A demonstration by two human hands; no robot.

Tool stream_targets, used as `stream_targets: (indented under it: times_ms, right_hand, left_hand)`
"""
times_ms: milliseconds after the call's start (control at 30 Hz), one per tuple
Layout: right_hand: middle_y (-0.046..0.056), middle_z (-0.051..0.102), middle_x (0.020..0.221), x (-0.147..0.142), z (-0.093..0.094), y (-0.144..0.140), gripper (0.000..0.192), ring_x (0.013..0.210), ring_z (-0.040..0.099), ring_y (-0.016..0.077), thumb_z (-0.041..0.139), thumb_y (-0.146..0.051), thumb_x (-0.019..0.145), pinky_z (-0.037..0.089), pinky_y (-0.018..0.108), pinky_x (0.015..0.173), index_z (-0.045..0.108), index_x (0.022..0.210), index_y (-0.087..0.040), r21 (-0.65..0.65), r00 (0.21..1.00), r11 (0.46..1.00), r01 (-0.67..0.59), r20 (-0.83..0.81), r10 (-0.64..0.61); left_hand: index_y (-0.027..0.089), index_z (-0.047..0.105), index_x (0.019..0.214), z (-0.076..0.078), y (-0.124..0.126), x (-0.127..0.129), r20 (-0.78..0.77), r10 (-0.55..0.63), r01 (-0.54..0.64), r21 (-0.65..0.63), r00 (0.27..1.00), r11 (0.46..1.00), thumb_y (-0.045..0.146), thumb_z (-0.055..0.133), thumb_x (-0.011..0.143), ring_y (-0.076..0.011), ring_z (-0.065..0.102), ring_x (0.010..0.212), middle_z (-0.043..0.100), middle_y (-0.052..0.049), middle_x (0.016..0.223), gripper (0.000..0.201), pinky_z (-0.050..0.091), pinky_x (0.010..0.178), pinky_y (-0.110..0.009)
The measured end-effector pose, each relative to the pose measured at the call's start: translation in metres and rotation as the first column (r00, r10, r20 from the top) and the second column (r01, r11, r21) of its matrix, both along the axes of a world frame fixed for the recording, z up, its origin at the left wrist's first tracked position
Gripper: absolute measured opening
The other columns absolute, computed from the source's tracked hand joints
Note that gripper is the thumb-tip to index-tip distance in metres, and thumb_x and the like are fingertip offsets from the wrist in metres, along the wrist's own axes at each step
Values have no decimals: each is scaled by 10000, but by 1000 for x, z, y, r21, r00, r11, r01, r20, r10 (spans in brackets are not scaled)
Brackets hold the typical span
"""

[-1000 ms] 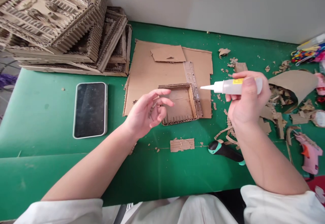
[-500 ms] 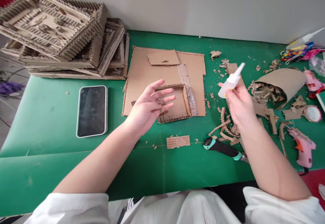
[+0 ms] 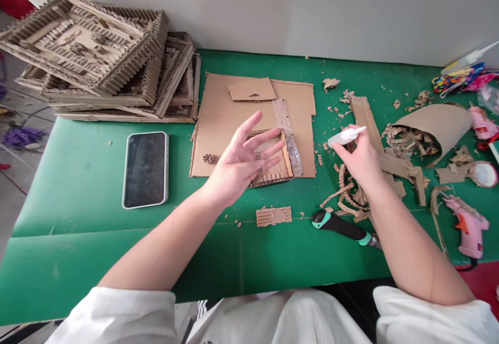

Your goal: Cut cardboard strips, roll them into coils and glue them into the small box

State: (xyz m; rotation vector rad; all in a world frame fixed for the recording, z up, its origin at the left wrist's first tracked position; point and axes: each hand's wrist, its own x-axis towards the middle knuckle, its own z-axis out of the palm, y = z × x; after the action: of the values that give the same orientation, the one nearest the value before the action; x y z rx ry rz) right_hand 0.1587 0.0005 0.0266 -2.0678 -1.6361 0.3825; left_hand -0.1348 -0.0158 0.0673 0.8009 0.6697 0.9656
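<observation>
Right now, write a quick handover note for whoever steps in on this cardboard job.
Left hand: open, fingers spread, hovering over the small cardboard tray, holding nothing.
Right hand: shut on the white glue bottle, nozzle pointing right, above the cardboard scraps.
The tray sits on the flat cardboard sheet, beside a clear ruler.
Done: tray walls stand upright.
Left: no fresh glue is visible; check the joints.

Pretty bright and even, daylight-ish, seemingly coming from the upper left. Soft, faint shadows only, under the left hand and along the cardboard stack. Mild glare off the dark phone screen and a washed-out sheen on the green mat. Wide-angle bending at the edges, table lines curving. Mostly sharp, slight softness toward the corners.
</observation>
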Motion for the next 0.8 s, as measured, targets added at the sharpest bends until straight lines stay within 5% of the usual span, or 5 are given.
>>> stream_targets:
  times_ms: [100,233,333,400,800]
  right_hand:
    - [171,566,1307,-2,22,-23,795,1144,578,333,700,-467,699,518,482,860,387,1373,-183,48,998,999,2,66,-5]
    - [37,707,985,-30,65,-66,310,844,668,187,587,-298,842,556,372,781,606,1150,-267,284,981,947,-153,160,111]
    - [31,713,946,-66,83,-78,316,873,660,175,666,-138,774,560,337,803,645,1069,-249,429,821,700,-571,309,480]
    - [51,712,947,-88,85,-74,348,873,648,173,681,-94,751,567,320,781,638,1078,-205,446,739,591,-672,349,577]
    - [51,706,830,-114,66,-57,163,822,636,151,626,-68,782,555,278,728,652,911,-163,556,714,470,-685,387,583]
  left_hand:
    - [374,216,1452,-2,-4,1,-106,4,14,173,994,985,80,551,810,-269,475,1287,461,-46,1420,782,413,1067,-459]
    - [391,19,1478,-7,-11,4,-390,116,147,583,913,799,93,362,911,-259,378,1359,301,-41,1526,727,394,1077,-494]
    - [401,-176,1443,-7,-16,6,-512,195,336,760,836,557,12,233,898,-227,326,1385,161,-41,1572,784,404,1074,-477]
    - [403,-248,1415,-4,-18,5,-530,207,392,791,822,470,-37,212,871,-215,307,1394,95,-42,1584,837,414,1075,-455]
    - [364,-265,1416,13,-22,2,-576,340,439,804,743,401,35,236,924,-227,437,1314,178,-103,1563,775,531,965,-375]
